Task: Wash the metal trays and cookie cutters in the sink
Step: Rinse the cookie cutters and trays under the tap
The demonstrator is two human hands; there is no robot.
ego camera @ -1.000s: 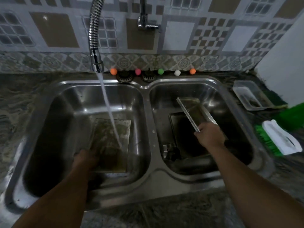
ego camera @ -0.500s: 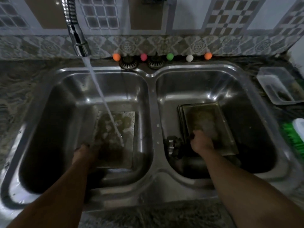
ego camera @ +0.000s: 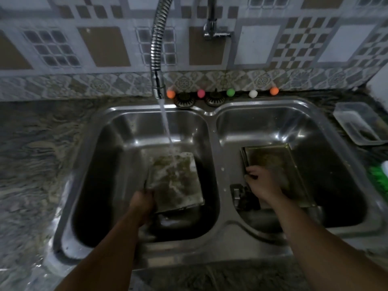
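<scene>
No writing, label, brand or number can be read anywhere (the light is dim and the picture soft). The wall tiles [ego camera: 256,45] at the far side bear only patterns, and the clear plastic box [ego camera: 357,122] at right carries no legible mark.

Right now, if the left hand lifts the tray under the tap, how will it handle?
Likely stiff: the tray is flat sheet metal. Probably slippery, since water runs over its grimy face. The left hand grips one corner, so it may tilt.

Green brush [ego camera: 376,175] cut by right edge; dark items [ego camera: 243,196] beside right tray [ego camera: 294,164] unidentifiable.
</scene>
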